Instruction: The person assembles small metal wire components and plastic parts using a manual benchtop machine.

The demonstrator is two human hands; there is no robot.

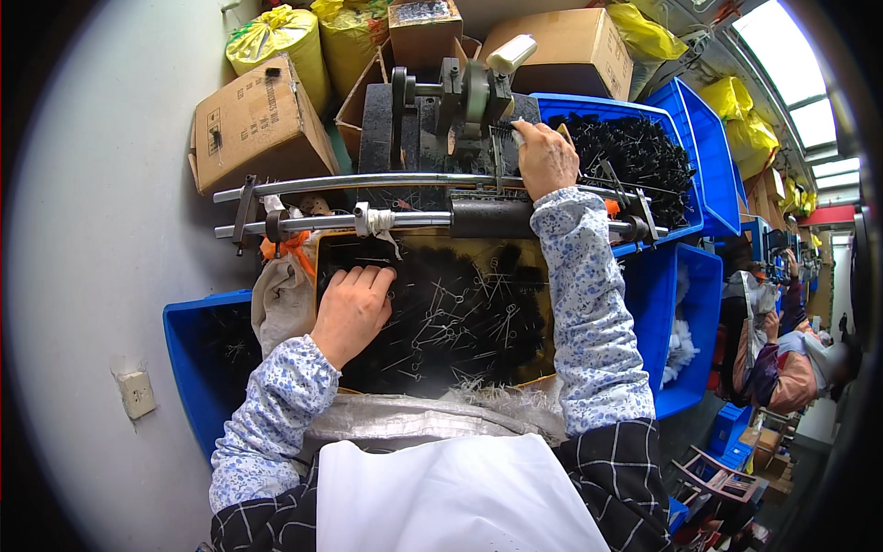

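A tray (549, 317) in front of me holds many small black brushes (451, 313) with thin twisted-wire stems and loop ends. My left hand (354, 313) rests over the tray's left side, its fingers curled together against the dark bristles; what they pinch, if anything, is hidden. Farther off, my right hand (549, 158) is closed at the right side of a black machine (377, 129), beside its wheel (475, 92). Thin wires show just left of its fingertips, but what it grips is not clear. Two metal rails (322, 223) cross between tray and machine, under my right wrist.
At the right, a blue bin (685, 138) is heaped with black brushes; another blue bin (685, 386) holds white pieces. A blue tub (207, 368) stands left. Cardboard boxes (262, 124) and yellow sacks (280, 46) line the back. A co-worker (782, 354) sits far right.
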